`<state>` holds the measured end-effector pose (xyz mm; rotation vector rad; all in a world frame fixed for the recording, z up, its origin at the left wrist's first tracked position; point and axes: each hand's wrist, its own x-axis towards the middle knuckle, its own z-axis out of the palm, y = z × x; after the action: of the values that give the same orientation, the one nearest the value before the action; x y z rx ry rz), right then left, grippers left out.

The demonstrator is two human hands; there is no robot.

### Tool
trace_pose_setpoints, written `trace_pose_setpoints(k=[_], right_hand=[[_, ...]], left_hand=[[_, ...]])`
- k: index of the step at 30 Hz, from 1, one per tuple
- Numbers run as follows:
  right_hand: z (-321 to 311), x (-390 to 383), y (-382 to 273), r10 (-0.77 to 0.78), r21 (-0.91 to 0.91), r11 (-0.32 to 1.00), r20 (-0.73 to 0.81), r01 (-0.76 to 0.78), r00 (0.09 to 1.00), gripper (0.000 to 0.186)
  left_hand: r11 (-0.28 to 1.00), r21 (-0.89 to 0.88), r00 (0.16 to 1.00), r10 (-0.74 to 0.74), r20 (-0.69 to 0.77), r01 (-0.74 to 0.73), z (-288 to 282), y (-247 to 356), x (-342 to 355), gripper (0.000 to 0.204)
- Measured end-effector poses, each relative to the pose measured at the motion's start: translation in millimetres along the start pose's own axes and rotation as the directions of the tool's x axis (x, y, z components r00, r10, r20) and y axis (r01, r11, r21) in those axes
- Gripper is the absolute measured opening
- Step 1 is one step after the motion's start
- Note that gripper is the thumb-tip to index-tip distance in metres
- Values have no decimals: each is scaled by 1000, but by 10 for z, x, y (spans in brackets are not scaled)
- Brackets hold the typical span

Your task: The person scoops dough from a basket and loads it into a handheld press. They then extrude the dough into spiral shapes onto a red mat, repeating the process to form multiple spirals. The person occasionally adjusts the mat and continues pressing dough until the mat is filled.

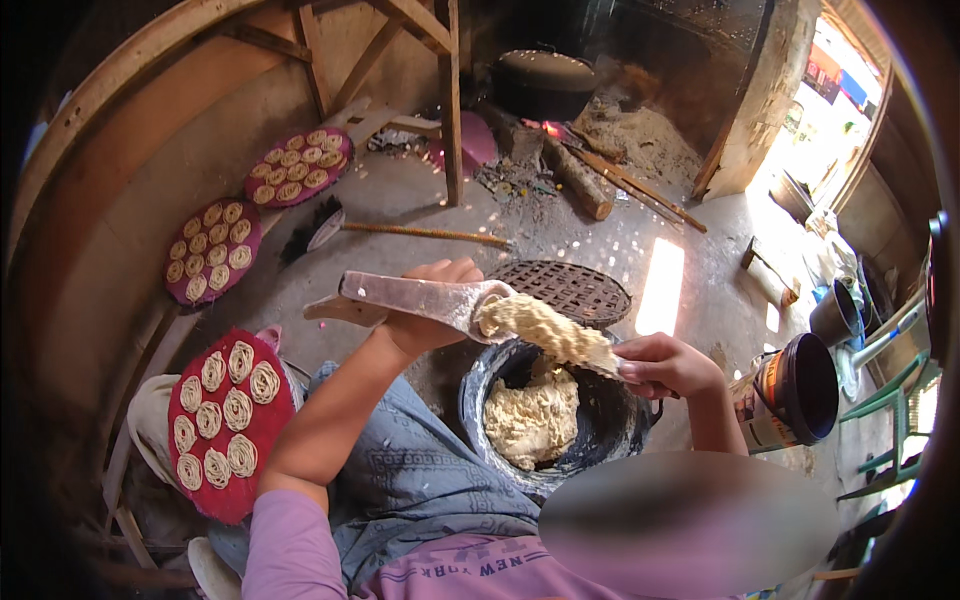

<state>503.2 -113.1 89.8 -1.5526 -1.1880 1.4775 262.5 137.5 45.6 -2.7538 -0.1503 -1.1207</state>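
Note:
My left hand (432, 312) is closed round a pale, flour-dusted press (408, 296) with a round open mouth on the right and handles to the left. At that mouth lies a long lump of dough (540, 330) on a flat scraper, whose right end my right hand (670, 365) grips; the scraper is mostly hidden. Below, a dark pot (625, 440) holds a large dough mass (528, 420). A red round tray (210, 496) with several coiled noodle nests sits at my left, beside my legs.
Two pink trays of coils (209, 268) (297, 168) stand along the left wall. Ahead are a woven mat (560, 283), a broom (420, 232), logs (576, 185) by a fire under a black pot (543, 85), and a wooden frame (450, 120). Buckets (805, 390) and green chairs stand right.

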Motion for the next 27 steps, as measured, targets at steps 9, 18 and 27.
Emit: trace_pose_setpoints(k=[9, 18, 27], right_hand=[[681, 221, -219, -686, -987, -60, -68, -149, 725, 41], [857, -291, -268, -737, -968, 24, -186, -251, 649, 37], [749, -271, -493, -819, -961, -33, -131, -274, 559, 36]], left_hand=[[993, 96, 997, -67, 43, 63, -57, 365, 238, 14], [959, 224, 984, -180, 9, 174, -176, 12, 70, 12], [970, 96, 969, -212, -125, 224, -353, 174, 408, 10]])
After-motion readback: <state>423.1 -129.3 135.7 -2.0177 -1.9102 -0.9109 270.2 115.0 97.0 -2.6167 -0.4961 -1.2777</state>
